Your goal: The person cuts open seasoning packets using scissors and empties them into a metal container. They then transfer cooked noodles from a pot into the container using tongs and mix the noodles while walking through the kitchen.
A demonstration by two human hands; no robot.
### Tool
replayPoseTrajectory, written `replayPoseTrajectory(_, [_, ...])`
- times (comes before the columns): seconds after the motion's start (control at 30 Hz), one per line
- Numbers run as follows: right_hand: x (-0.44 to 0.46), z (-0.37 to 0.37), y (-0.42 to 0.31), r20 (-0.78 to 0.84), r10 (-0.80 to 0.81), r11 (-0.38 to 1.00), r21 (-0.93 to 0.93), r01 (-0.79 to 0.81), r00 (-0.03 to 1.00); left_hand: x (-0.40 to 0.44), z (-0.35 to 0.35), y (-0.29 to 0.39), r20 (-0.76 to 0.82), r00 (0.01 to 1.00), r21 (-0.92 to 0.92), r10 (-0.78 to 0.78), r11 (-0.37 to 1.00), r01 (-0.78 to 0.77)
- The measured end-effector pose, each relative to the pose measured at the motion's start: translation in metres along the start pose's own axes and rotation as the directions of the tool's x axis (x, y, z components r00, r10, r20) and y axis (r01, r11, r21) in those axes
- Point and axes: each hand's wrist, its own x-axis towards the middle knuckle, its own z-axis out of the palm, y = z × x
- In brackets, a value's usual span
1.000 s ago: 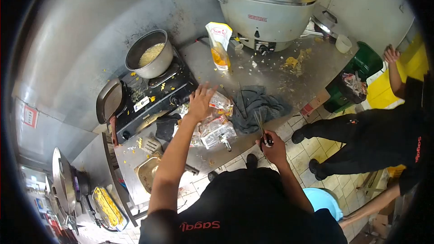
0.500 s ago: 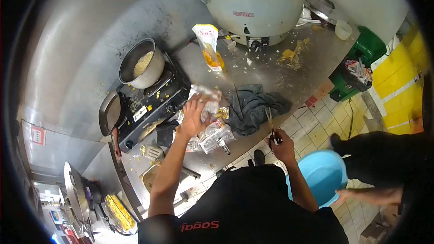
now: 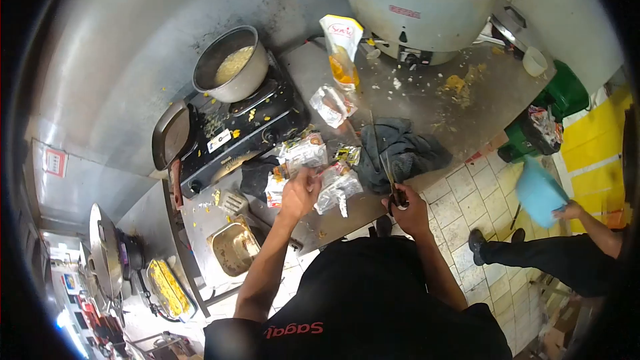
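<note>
The left hand [image 3: 301,193], fingers bent, was among the plastic packets [image 3: 303,151] on the steel counter [image 3: 427,101], though whether it pinched one could not be told. The right hand [image 3: 409,213] was wrapped around the handles of the scissors [image 3: 395,197], their blades pointing toward the dark cloth [image 3: 408,149] beside the packets. Nearby stood a stove [image 3: 267,115] bearing a pot [image 3: 244,84], and a pouch [image 3: 342,52] stood beyond the packets.

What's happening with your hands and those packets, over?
Left hand at the packets. Right hand gripping scissors. Packets spread on the counter; crumpled cloth close beside them, possibly in the way.
</note>
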Motion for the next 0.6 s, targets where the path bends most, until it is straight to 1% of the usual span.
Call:
replayPoseTrajectory(0.07, [0.0,0.006,0.003,0.02,0.015,1.0,0.004,-0.015,1.0,-0.011,-0.018,-0.007,-0.161,0.974,0.017,-0.158,0.986,0.163])
replayPoseTrajectory(0.1, [0.0,0.009,0.003,-0.002,0.001,1.0,-0.004,-0.001,1.0,-0.017,-0.027,-0.01,-0.096,0.958,0.122,-0.27,0.952,0.28])
replayPoseTrajectory(0.13, [0.001,0.01,0.003,-0.026,-0.014,1.0,-0.015,0.014,1.0,-0.024,-0.028,-0.027,-0.095,0.958,0.123,-0.272,0.951,0.282])
replayPoseTrajectory(0.17, [0.003,0.015,0.013,-0.017,-0.015,0.999,-0.034,0.015,1.0,-0.034,-0.025,-0.049,-0.066,0.985,0.152,-0.16,0.974,0.169])
replayPoseTrajectory(0.2, [0.003,0.015,0.011,-0.003,-0.016,0.999,-0.041,0.015,1.0,-0.041,-0.028,-0.055,-0.037,0.998,0.173,-0.054,0.983,0.06])
replayPoseTrajectory(0.23, [0.005,0.016,0.009,0.026,-0.025,0.998,-0.059,0.027,0.999,-0.046,-0.033,-0.061,0.025,0.999,0.264,0.028,0.964,-0.033])
replayPoseTrajectory(0.27, [0.008,0.018,0.006,0.049,-0.038,0.996,-0.076,0.042,0.998,-0.048,-0.031,-0.063,0.015,1.0,0.263,0.021,0.965,-0.024])
replayPoseTrajectory(0.3, [0.01,0.019,0.003,0.059,-0.045,0.996,-0.079,0.05,0.997,-0.049,-0.032,-0.057,-0.065,0.997,0.225,0.03,0.974,-0.015])
replayPoseTrajectory(0.33, [0.012,0.02,0.0,0.054,-0.102,0.987,-0.123,0.107,0.993,-0.048,-0.033,-0.053,-0.145,0.989,0.187,0.037,0.982,-0.01])
replayPoseTrajectory(0.37, [0.014,0.022,-0.003,0.05,-0.158,0.972,-0.166,0.164,0.986,-0.046,-0.033,-0.053,-0.153,0.988,0.186,0.031,0.983,-0.002])
replayPoseTrajectory(0.4, [0.017,0.024,-0.004,0.061,-0.164,0.97,-0.169,0.172,0.985,-0.044,-0.032,-0.054,-0.106,0.986,0.193,-0.132,0.969,0.151])
replayPoseTrajectory(0.43, [0.02,0.026,-0.005,0.074,-0.167,0.976,-0.13,0.175,0.983,-0.042,-0.03,-0.055,-0.06,0.954,0.205,-0.294,0.932,0.3])
replayPoseTrajectory(0.47, [0.022,0.027,-0.007,0.089,-0.169,0.98,-0.091,0.177,0.982,-0.04,-0.028,-0.056,-0.069,0.95,0.199,-0.305,0.929,0.313])
replayPoseTrajectory(0.53, [0.025,0.03,-0.013,0.113,-0.204,0.972,-0.092,0.215,0.972,-0.034,-0.024,-0.057,0.029,0.901,0.353,-0.433,0.848,0.396])
replayPoseTrajectory(0.6, [0.028,0.033,-0.016,0.127,-0.241,0.963,-0.089,0.253,0.962,-0.029,-0.019,-0.059,0.012,0.897,0.363,-0.442,0.838,0.408])
